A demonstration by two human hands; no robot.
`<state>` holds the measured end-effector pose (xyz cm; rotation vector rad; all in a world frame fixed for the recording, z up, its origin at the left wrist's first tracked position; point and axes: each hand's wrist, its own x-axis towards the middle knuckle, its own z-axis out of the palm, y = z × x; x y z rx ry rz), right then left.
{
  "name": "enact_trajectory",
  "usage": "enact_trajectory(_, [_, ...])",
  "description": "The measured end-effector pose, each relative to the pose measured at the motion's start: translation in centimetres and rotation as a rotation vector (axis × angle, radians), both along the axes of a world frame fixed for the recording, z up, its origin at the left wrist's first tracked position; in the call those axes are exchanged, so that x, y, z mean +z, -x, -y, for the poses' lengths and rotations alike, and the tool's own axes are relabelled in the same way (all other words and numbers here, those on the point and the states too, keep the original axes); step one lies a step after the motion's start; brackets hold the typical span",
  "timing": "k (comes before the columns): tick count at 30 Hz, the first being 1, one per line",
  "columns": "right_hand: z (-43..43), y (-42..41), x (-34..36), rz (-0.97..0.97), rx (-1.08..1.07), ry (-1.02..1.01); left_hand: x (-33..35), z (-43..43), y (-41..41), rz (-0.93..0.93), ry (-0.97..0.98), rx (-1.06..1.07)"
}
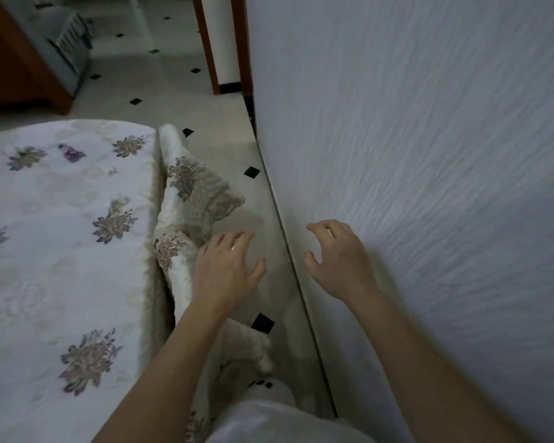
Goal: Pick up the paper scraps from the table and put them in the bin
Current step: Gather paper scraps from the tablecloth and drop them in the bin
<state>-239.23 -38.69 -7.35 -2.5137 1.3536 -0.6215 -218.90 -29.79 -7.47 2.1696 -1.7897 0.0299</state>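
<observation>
Since both hands hang out front with nothing in them, left hand (226,270) flat with fingers spread, right hand (336,259) with fingers loosely curled, I'd guess they're between pickups. No paper scraps or bin visible anywhere, just the white floral-embroidered cloth-covered surface (61,225) on the left.

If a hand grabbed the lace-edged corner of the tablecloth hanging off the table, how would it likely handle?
Probably floppy: the tablecloth hangs in soft folds off the table. Its lace edge looks thin, so likely light and prone to snag. Pulling it would likely drag the whole cloth.
</observation>
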Motion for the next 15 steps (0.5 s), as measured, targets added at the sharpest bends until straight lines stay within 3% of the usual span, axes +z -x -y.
enact_trajectory(10, [9.9,-8.1,-1.5,-0.042,0.07,-0.065,-2.0,8.9,-7.6,-0.024,-0.038,0.096])
enact_trajectory(15, [17.2,-15.1,-1.4,-0.074,0.161,-0.074,-2.5,15.0,-13.8,-0.042,0.042,0.191])
